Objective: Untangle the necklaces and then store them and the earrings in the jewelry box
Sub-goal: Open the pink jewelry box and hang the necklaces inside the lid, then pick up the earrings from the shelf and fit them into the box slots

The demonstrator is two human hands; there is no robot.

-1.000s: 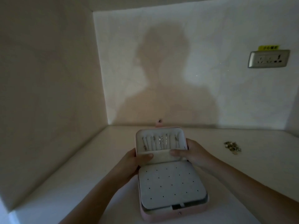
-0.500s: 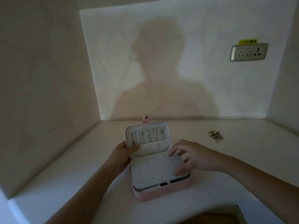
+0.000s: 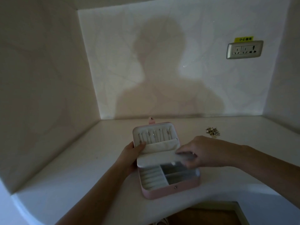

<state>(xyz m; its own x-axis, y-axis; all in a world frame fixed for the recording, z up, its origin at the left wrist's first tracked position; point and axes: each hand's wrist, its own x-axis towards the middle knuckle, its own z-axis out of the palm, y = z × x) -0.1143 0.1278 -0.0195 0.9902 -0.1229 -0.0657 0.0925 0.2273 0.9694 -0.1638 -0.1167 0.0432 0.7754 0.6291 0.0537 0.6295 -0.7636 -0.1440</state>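
A pink jewelry box (image 3: 170, 190) stands open on the white counter, its lid upright with thin chains hanging from hooks inside it (image 3: 154, 135). My left hand (image 3: 134, 153) grips the lid's left edge, thumb on the lid pocket. My right hand (image 3: 199, 151) pinches the right edge of the white earring panel (image 3: 155, 159) and holds it lifted, so the ring rolls and compartments (image 3: 167, 175) beneath show. A small heap of metallic jewelry (image 3: 212, 131) lies on the counter behind my right wrist.
The white counter (image 3: 81, 168) sits in a walled niche, with walls close on the left, back and right. A wall socket (image 3: 244, 49) is at the upper right. The counter's front edge curves near the box, with a cut-out (image 3: 203, 215) below.
My right hand has taken the earring panel's edge and raised it from flat, exposing the lower compartments. The view has pulled back slightly.
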